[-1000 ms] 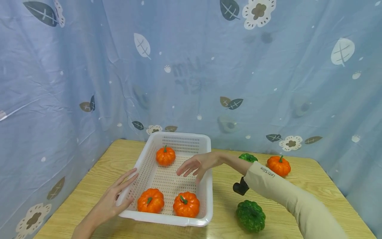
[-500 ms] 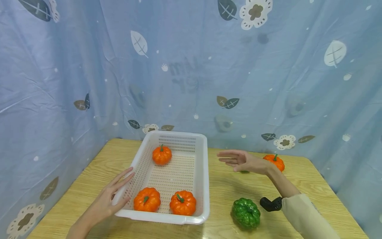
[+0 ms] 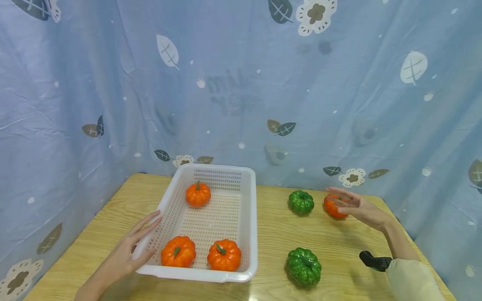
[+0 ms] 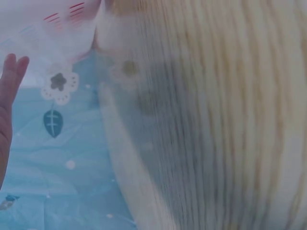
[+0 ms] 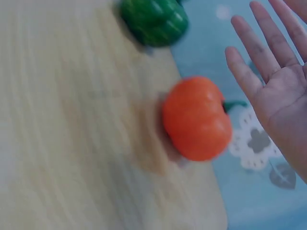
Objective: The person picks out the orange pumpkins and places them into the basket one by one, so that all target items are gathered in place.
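Observation:
My left hand (image 3: 128, 248) rests against the left rim of a white plastic basket (image 3: 251, 234), fingers spread along it. Three small orange pumpkins lie in the basket: one at the back (image 3: 198, 195), one front left (image 3: 178, 252), one front right (image 3: 224, 255). Over at the far right, my right hand (image 3: 357, 207) hovers beside another orange pumpkin (image 5: 196, 119), its fingers extended and holding nothing. In the head view the fingers partly cover that pumpkin. A green pumpkin (image 3: 301, 202) sits just left of it, and a second green pumpkin (image 3: 303, 266) lies nearer the front.
A wooden table (image 3: 275, 225) carries everything. Behind it and along both sides hangs a blue curtain (image 3: 226, 83) with leaf and flower prints. A black camera mount (image 3: 375, 261) sticks out from my right wrist.
My right hand has moved from above the basket out to the right, past the back green pumpkin, to the orange one. My left hand stays on the basket rim.

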A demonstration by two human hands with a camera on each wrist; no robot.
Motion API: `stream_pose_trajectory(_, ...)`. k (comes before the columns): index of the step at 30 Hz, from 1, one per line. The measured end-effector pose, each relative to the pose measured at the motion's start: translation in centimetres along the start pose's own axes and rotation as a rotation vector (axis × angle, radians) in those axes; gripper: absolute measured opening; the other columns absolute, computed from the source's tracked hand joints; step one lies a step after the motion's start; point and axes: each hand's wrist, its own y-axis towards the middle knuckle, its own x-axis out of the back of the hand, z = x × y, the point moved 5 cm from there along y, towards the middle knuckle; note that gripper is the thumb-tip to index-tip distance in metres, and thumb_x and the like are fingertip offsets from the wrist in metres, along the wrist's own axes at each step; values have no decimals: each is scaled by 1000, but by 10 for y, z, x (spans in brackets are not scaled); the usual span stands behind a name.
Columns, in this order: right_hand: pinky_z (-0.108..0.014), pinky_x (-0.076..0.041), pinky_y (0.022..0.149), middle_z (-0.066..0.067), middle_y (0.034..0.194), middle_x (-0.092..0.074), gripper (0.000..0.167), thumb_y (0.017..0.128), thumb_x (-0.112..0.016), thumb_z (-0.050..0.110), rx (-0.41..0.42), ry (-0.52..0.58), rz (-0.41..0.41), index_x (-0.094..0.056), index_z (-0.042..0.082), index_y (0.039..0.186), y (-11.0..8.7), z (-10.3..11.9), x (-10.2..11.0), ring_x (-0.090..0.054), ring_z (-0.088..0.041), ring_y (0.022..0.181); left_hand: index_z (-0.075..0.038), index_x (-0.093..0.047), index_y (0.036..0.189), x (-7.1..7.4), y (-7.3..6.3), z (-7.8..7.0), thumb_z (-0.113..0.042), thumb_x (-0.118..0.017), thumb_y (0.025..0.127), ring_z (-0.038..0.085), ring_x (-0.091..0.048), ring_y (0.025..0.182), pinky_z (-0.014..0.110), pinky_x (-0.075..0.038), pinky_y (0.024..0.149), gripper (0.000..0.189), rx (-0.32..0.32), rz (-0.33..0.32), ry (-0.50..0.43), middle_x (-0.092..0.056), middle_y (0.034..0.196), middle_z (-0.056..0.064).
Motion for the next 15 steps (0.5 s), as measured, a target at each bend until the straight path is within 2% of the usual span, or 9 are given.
stream_pose_trajectory(4,-23,-39,101,10,152,-33,65,96,-39,-13,20,-20,-62,-10,0,152,-7,4,23,-35,-2,134,-6,-48,140,-2,3,1,-3,-75,77,-3,-28,133,20,-42,90,68,0,19,-7,-35,151,10)
stream_pose_trajectory(10,-20,-41,97,19,147,-35,68,95,-44,-11,-37,-73,-110,-10,2,153,5,1,41,-36,1,132,-4,-49,139,1,1,-1,-2,-73,77,-2,-27,136,6,-23,95,67,7,4,-34,-36,150,11)
stream_pose_trajectory(15,-24,-44,96,9,156,-24,74,92,-50,-10,-59,-105,-114,-9,1,153,15,-4,47,-36,3,131,-6,-49,140,-1,0,0,-3,-73,78,-3,-27,135,6,-23,94,66,38,13,-26,-36,150,11)
